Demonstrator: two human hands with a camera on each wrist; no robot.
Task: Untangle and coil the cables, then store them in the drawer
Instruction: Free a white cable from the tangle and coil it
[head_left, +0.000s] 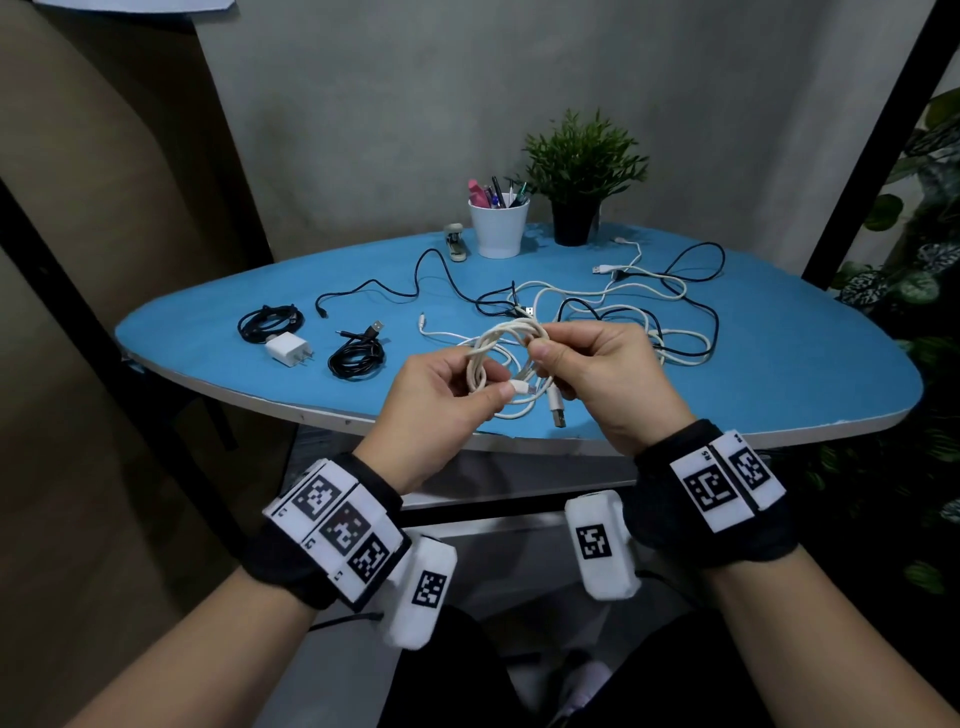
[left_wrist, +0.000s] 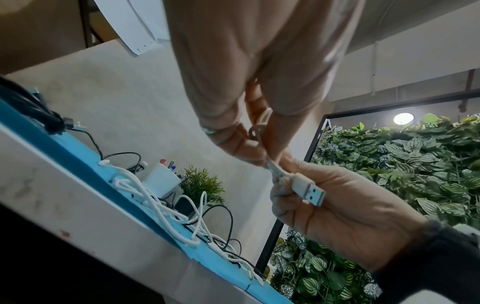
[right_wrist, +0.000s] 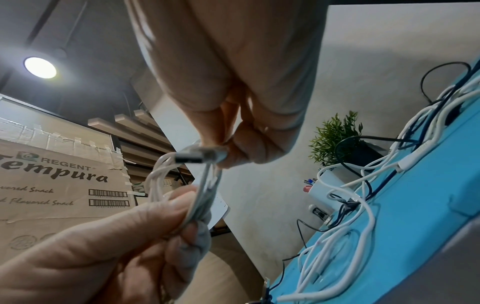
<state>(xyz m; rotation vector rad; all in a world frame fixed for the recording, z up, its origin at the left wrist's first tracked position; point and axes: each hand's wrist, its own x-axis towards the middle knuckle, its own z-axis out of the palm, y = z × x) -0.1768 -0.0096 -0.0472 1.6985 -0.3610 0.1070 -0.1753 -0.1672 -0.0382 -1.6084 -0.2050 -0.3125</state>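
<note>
With left hand (head_left: 441, 384) and right hand (head_left: 597, 374) raised over the near edge of the table (head_left: 779, 374), grips a white cable (head_left: 498, 338) gathered into loose loops. Pinches the loops and a small end plug under the left thumb; curls the right fingers round the top of the bundle.

Biggest risk, as a judgement: dragging the tangle (head_left: 623, 312) of white and black leads lying just behind the hands. Cannot tell whether the held cable runs back into it; if so, pulling hard would tighten knots or sweep leads off the table edge.

Next: spoiling the two black coils (head_left: 267, 322) and the charger (head_left: 288, 349) set well apart at the left, should a trailing lead snag them.

Then: losing the loops themselves. Slackening either grip would let the springy cable fan open.

Smallest: the flat plug (head_left: 558, 413) dangling under the right hand, free to catch inside a loop. No drawer in view.
</note>
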